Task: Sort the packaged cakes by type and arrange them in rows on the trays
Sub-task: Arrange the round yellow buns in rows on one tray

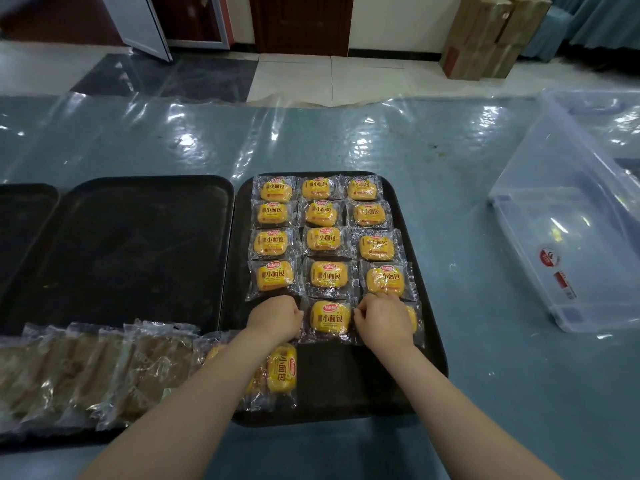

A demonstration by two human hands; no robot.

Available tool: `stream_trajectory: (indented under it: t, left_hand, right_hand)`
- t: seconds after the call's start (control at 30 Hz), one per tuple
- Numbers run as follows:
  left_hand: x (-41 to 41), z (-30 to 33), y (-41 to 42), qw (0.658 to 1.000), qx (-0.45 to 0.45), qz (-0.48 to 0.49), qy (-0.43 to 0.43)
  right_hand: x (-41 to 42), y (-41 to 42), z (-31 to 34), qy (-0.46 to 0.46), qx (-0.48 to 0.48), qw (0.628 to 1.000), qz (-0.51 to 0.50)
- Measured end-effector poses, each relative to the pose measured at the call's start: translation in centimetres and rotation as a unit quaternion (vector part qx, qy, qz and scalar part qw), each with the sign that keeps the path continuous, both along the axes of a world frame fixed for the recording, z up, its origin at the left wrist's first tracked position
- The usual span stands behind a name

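On the right-hand black tray (429, 341), yellow packaged cakes (323, 242) lie in three columns, four full rows deep, long axes running left to right. A fifth row is being laid. Its middle cake (329, 318) sits flat between the two hands. The left hand (277, 317) is curled at that pack's left wrapper edge, over the empty left slot of the row; whether it pinches the film or only touches it, I cannot tell. The right hand (382, 320) lies on the right-slot cake (412, 318), fingers bent onto its wrapper, seemingly pressing or nudging it into line.

The next yellow cake (282, 372) stands turned, long axis pointing away from the person, at the tray's near-left edge just behind the left wrist. The left hand is clearly nearer; the pack would need a quarter turn to match the row. Brown packaged cakes (104, 372) are piled on the near edge of the empty middle tray (138, 237), unsorted. A clear plastic bin (571, 237) rests on the counter (450, 150) to the right
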State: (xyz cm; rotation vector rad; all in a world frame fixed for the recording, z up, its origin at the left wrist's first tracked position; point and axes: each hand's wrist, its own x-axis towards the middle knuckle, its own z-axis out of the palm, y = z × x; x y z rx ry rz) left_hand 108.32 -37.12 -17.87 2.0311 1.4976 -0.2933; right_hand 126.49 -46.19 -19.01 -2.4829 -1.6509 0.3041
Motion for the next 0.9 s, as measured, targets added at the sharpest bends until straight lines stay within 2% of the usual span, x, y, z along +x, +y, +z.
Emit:
stream_trajectory:
  t: [0.27, 0.57, 0.9]
  left_hand:
    - [0.0, -0.1, -0.1, 1.0, 0.008, -0.012, 0.005]
    - [-0.7, 0.1, -0.6, 0.999, 0.041, -0.028, -0.004]
    - [-3.7, 0.9, -1.6, 0.991, 0.087, -0.086, 0.049]
  right_hand:
    - [0.1, 0.7, -0.5, -0.019, 0.002, 1.0, 0.016]
    - [0.0, -0.1, 0.1, 0.008, 0.035, 0.999, 0.016]
    - [-3.0, -3.1, 1.0, 0.098, 0.07, 0.989, 0.088]
